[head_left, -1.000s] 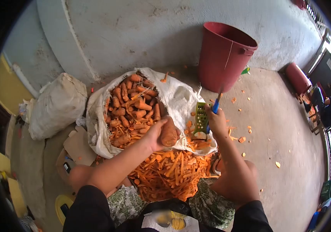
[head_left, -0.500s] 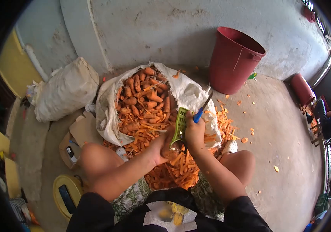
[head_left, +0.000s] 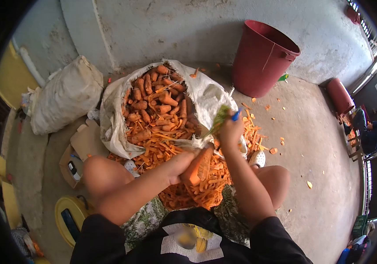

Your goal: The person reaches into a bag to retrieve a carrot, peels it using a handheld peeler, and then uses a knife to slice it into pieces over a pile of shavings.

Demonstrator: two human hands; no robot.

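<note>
My left hand (head_left: 180,167) is closed round a large carrot (head_left: 198,168), partly peeled, its bright orange side showing. Above and right of it, my right hand (head_left: 231,133) grips a green peeler (head_left: 220,119), blurred by motion, along with a blue-handled knife (head_left: 236,115) whose blade cannot be made out. The peeler is apart from the carrot. Orange peelings (head_left: 197,193) lie heaped beneath both hands, between the legs. Just beyond them an open white sack (head_left: 113,127) holds unpeeled carrots (head_left: 164,97) and more peelings.
A red bin (head_left: 263,61) stands by the wall, with a second one (head_left: 340,97) farther right. At left are a full white sack (head_left: 72,97), an open cardboard box (head_left: 94,141) and a yellow lid (head_left: 79,216) bearing a phone. A person (head_left: 372,137) sits at far right.
My right hand has lifted the peeler off the carrot and moved it up and away. The carrot's peeled side now shows in my left hand. The camera view has shifted slightly.
</note>
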